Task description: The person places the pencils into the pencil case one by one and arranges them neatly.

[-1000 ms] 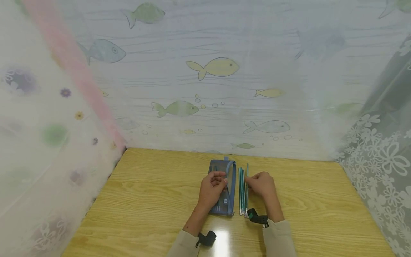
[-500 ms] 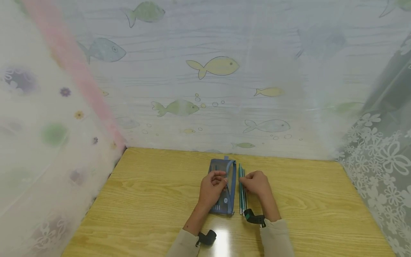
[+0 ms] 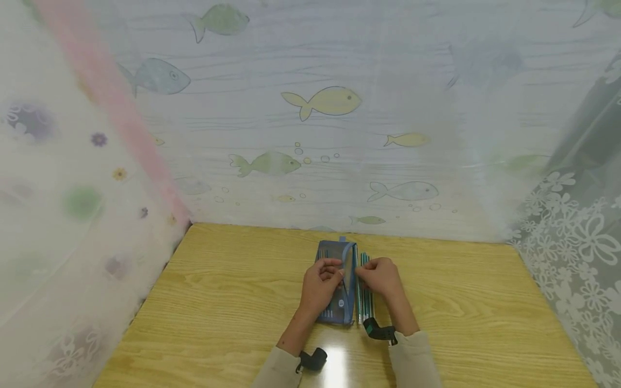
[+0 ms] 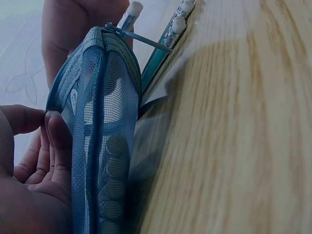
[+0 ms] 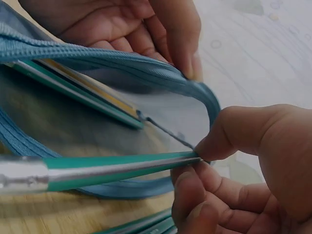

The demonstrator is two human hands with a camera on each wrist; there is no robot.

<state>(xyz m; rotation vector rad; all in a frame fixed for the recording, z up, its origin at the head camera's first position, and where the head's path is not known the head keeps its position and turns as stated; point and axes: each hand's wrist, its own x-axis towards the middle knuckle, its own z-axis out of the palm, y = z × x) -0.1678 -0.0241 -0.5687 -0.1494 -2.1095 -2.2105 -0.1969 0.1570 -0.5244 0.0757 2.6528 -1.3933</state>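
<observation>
- Fish-printed sheeting [image 3: 252, 113] rises behind a wood-grained table [image 3: 228, 285].
- On the table, between the hands, lies a blue mesh pencil case [image 3: 347, 311], its mouth open along the right side, pencils inside. It looks light and floppy; the stiffer zip edge seems the best grip, since bare mesh would likely fold.
- At the left, the left hand [image 3: 320, 283] pinches that edge between thumb and finger.
- At the right, the right hand [image 3: 383, 277] pinches a green-and-silver pencil [image 5: 122, 168] lengthwise beside the mouth, its metal-capped end toward the near side. It should be light, rigid and rather slick; a hold around mid-shaft would probably curb tipping, and the point, if sharpened, could snag mesh.
- Just right of the case lie loose pencils [image 3: 366, 304], close together, likely prone to roll.
</observation>
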